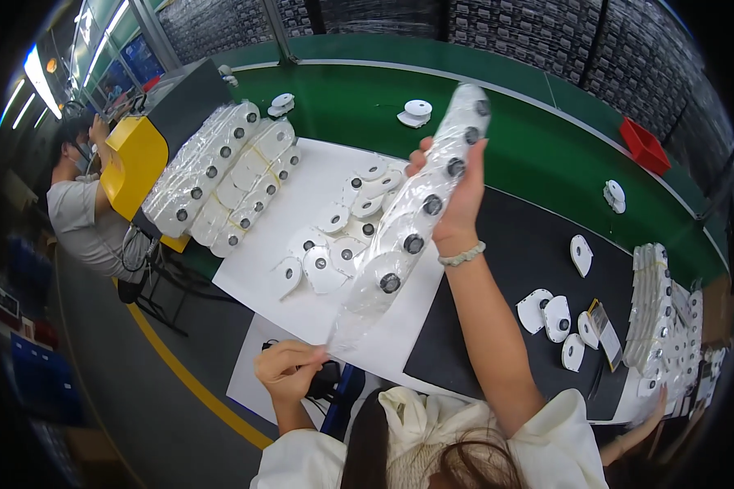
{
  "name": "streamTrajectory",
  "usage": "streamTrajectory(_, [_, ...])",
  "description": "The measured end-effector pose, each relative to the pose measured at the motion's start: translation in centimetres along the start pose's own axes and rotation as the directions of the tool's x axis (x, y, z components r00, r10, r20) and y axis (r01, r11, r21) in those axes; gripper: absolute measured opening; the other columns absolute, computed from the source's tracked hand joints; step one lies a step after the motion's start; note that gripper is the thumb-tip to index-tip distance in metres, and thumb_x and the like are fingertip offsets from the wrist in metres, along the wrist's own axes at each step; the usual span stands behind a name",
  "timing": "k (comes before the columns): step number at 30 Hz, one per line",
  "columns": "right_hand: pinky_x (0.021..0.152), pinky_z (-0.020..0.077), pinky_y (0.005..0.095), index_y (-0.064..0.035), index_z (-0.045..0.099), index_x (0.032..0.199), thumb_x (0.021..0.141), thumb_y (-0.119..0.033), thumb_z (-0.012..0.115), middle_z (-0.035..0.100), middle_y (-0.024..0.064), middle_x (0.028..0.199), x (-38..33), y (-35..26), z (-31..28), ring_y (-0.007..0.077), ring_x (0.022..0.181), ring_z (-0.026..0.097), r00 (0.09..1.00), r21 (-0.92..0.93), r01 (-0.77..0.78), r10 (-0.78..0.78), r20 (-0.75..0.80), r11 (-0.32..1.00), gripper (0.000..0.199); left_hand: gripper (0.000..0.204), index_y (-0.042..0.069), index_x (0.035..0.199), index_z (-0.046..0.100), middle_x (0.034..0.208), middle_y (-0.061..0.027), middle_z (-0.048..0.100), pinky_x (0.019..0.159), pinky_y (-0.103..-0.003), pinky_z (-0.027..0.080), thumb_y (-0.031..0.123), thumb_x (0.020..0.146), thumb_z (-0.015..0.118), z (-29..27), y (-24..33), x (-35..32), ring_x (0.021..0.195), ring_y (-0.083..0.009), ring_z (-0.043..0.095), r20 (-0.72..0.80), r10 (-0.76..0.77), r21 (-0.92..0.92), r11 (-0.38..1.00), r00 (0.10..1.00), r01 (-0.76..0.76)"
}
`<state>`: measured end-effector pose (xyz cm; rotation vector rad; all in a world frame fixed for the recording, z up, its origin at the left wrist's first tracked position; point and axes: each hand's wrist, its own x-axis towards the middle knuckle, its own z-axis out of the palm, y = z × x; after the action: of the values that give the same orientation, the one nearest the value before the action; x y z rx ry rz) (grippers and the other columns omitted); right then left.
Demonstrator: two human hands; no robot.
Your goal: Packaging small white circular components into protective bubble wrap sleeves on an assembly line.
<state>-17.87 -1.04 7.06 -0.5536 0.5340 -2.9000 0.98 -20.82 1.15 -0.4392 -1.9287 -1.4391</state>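
A long clear plastic bag [395, 228] packed with a row of white rounded parts, each with a black round centre, slants across the middle of the view. My right hand [463, 196] is wrapped round its upper half from the right side. At the lower, flattened end of the bag, my left hand [292, 365] pinches the loose plastic between thumb and fingers. Loose white parts [324, 269] of the same kind lie in a heap on the white table surface [257, 253], just left of and behind the bag.
Filled bags [220, 175] are stacked at the left beside a yellow-and-grey machine [139, 159], where a person [81, 200] sits. On the black mat [489, 301] lie several white parts [557, 318]. More filled bags [648, 310] stand at the right, near another person's hand [656, 407].
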Motion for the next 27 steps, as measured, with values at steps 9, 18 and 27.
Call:
streamTrajectory(9, [0.061, 0.0448, 0.0263, 0.0030, 0.048, 0.091, 0.079, -0.062, 0.033, 0.051, 0.0091, 0.071, -1.9, -2.3, 4.0, 0.0189, 0.066, 0.052, 0.896, -0.166, 0.280, -0.320, -0.309, 0.945, 0.068, 0.013, 0.000, 0.063, 0.052, 0.063, -0.0127, 0.054, 0.033, -0.018, 0.031, -0.013, 0.064, 0.056, 3.0, 3.7, 0.5, 0.036, -0.0091, 0.041, -0.473, -0.128, -0.305, 0.952, 0.872, -0.025])
streamTrajectory(18, [0.031, 0.0445, 0.0278, -0.0048, 0.044, 0.099, 0.084, -0.053, 0.032, 0.052, 0.0161, 0.065, -2.1, -4.4, 1.8, 0.0204, 0.038, 0.052, 0.931, -0.031, -0.356, 0.358, 0.072, 0.934, 0.052, 0.081, -0.003, 0.116, 0.042, 0.114, -0.0217, 0.047, 0.081, -0.041, 0.038, 0.066, 0.077, 0.024, 0.4, -1.7, 8.1, 0.105, -0.0324, 0.045, 0.604, -0.161, -0.408, 0.778, 0.780, 0.477])
streamTrajectory(27, [0.059, 0.0481, 0.0234, 0.0045, 0.050, 0.100, 0.083, -0.025, 0.051, 0.057, 0.0110, 0.083, -3.9, -2.5, 4.4, 0.0137, 0.064, 0.057, 0.566, -0.894, -0.341, 0.823, 0.052, 0.291, 0.034, 0.051, -0.008, 0.107, 0.050, 0.099, -0.0182, 0.057, 0.074, -0.028, 0.047, 0.037, 0.088, 0.034, 3.3, -1.0, 19.1, 0.093, -0.0209, 0.056, 0.861, -0.347, -0.098, 0.603, 0.371, 0.792])
